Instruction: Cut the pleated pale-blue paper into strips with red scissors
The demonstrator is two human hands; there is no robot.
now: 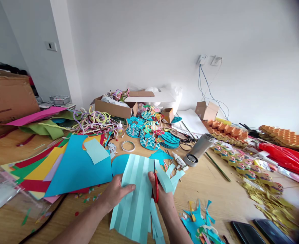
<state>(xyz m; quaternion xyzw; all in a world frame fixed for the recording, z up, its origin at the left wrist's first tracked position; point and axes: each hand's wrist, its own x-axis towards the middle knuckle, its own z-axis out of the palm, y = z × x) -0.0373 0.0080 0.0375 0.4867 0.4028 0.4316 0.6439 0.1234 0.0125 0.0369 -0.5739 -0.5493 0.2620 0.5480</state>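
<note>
On the pale wooden table (218,203), at near centre, is a pale-turquoise pleated paper sheet (138,205), its broad creased part uncut. The left hand (117,194) pinches its left side, thumb on top; the right hand (163,196) is curled at its right edge. Narrow pale-turquoise paper strips (157,224), apparently already cut, lie nearer right. The right fingers grasp red-handled scissors (156,192); blade opening is unclear.

The pale aqua, creased rectangular paper sheet (137,203) is banded in lighter and darker stripes; the loop-handled scissors (156,194) are red at the grips. The broad, flat blue paper sheet (80,171) is plain, the fanned paper stack (43,166) red, green, yellow and lilac, the wooden table (207,184) light brown.
</note>
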